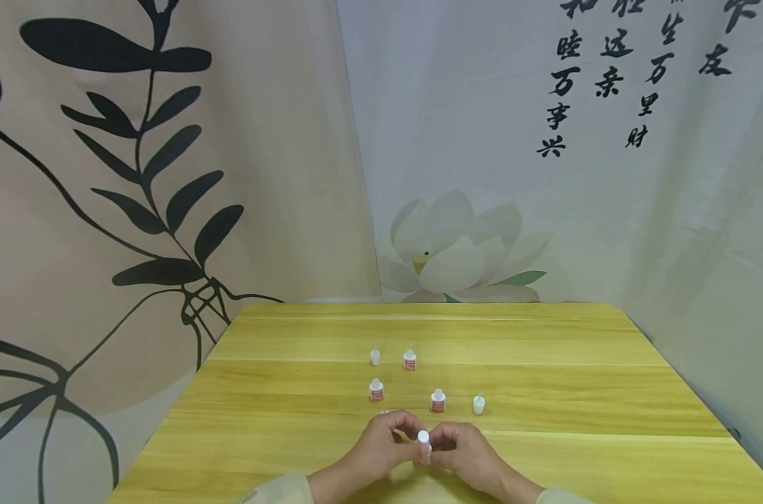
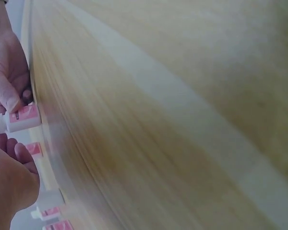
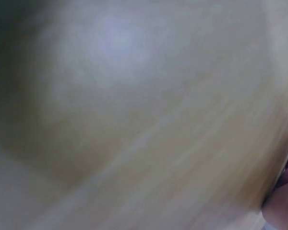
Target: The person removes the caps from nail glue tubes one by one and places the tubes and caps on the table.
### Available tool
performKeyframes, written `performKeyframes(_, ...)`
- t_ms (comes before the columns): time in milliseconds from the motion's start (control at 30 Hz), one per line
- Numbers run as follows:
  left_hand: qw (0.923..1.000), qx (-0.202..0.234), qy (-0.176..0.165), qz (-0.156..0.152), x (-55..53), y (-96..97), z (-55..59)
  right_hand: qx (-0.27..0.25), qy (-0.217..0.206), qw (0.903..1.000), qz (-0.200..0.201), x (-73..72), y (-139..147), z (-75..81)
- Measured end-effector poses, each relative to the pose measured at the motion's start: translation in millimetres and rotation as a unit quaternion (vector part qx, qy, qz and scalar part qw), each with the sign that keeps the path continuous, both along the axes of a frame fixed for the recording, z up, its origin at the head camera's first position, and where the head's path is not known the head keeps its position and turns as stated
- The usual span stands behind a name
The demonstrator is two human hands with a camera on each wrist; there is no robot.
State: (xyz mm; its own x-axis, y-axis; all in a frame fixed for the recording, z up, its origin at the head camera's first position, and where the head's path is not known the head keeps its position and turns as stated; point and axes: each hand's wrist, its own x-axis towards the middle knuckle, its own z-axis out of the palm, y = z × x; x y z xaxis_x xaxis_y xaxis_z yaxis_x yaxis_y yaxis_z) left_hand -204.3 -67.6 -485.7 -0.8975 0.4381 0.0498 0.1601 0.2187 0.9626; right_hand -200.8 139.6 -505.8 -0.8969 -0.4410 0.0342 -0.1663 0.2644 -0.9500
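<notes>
In the head view a small white bottle with a white cap and a pink label [image 1: 423,438] stands between both hands, near the front of the table. My left hand [image 1: 386,446] pinches it from the left, its index finger by the cap and its thumb lower down. From the right, my right hand [image 1: 470,458] also pinches it. The left wrist view shows the right thumb pressed on the bottle's [image 2: 24,118] pink label, with the left hand [image 2: 12,179] close by the cap end. Only part of a hand [image 3: 281,206] shows at the right wrist view's edge.
Beyond the hands stand similar bottles: one at the back [image 1: 409,360], one on the left [image 1: 376,390], one in the middle [image 1: 438,401]. Two small white pieces, one at the back [image 1: 375,358] and one right [image 1: 479,404], stand on the wooden table [image 1: 577,392]. Printed curtains hang behind.
</notes>
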Motion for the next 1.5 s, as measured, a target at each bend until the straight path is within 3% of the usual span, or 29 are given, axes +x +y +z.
performKeyframes(633, 0.9999, 0.004, -0.013, -0.006, -0.4, -0.5, 1.1, 0.003, -0.006, 1.0000, -0.003, 0.9, -1.1, 0.5)
performKeyframes(1200, 0.9998, 0.000, 0.001, -0.019, -1.3, -1.9, 1.0, -0.011, -0.009, 0.9999, -0.004, 1.9, -1.8, 1.8)
performKeyframes(1500, 0.9999, 0.002, -0.005, -0.012, -1.1, -1.4, 1.6, 0.006, -0.004, 0.9999, -0.006, 0.9, -1.4, 1.7)
